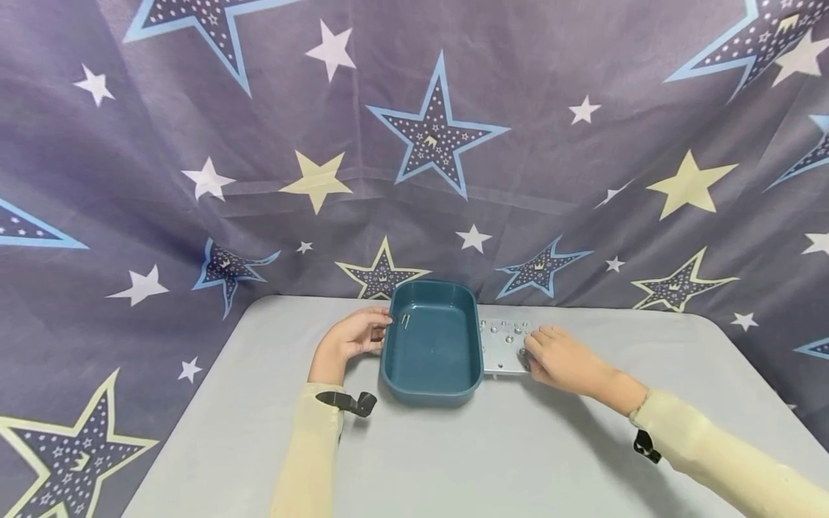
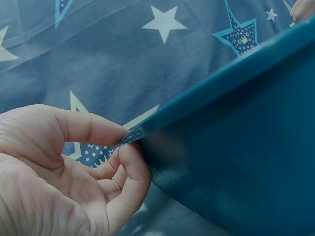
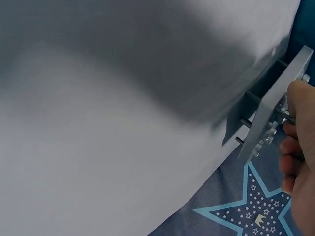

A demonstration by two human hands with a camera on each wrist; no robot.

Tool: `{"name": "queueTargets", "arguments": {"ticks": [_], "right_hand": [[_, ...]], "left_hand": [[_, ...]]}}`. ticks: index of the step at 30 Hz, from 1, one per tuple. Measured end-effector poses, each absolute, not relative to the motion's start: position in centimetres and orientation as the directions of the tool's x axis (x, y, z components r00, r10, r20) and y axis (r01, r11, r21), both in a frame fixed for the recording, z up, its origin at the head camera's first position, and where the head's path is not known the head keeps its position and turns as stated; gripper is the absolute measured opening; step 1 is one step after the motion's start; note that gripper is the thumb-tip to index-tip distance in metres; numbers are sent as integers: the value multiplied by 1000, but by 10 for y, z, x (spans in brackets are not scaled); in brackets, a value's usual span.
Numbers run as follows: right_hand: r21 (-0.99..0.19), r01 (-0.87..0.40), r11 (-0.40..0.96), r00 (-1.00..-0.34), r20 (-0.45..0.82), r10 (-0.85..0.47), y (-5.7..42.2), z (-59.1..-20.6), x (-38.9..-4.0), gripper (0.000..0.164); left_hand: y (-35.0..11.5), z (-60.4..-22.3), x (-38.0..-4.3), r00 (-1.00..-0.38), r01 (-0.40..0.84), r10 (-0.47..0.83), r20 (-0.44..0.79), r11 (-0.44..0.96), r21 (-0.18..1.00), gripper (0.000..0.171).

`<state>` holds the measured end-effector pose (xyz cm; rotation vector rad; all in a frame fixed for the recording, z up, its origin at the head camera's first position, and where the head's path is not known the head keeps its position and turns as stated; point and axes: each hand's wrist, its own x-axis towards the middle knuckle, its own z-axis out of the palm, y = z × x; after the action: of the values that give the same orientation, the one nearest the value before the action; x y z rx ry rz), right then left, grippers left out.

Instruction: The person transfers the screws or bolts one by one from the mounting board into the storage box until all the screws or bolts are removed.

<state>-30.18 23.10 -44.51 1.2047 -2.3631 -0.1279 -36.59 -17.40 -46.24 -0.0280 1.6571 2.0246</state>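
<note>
A deep blue-green plastic tray [image 1: 432,394] stands on the table, with two thin brass-coloured pins [image 1: 405,321] inside near its left wall. My left hand [image 1: 358,333] is at the tray's left rim; in the left wrist view thumb and forefinger pinch its edge [image 2: 135,135]. Right of the tray is a silver metal plate [image 1: 504,355] set with several bolts [image 1: 509,339], whose shanks stick out below. At the plate's right end, the fingers of my right hand [image 1: 566,362] curl round a dark bolt [image 3: 284,115] at its face. The bolt's head is hidden by the fingers.
A pale grey cloth covers the table [image 1: 453,460]. Behind it hangs a purple-grey curtain [image 1: 531,237] printed with stars, close to the tray's far edge. Black straps [image 1: 350,403] show at both sleeves.
</note>
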Motion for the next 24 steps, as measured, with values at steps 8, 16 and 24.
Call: {"name": "queueTargets", "arguments": {"ticks": [8, 16, 24], "right_hand": [[201, -751, 629, -522, 402, -752, 224, -436, -304, 24], [148, -759, 634, -542, 394, -742, 222, -435, -304, 25], [180, -764, 620, -508, 424, -750, 225, -433, -301, 25]], "left_hand": [[-176, -460, -367, -870, -398, 368, -329, -129, 908, 13], [-177, -459, -365, -865, -411, 368, -341, -131, 902, 12], [-174, -459, -366, -863, -418, 366, -348, -129, 899, 11]]}}
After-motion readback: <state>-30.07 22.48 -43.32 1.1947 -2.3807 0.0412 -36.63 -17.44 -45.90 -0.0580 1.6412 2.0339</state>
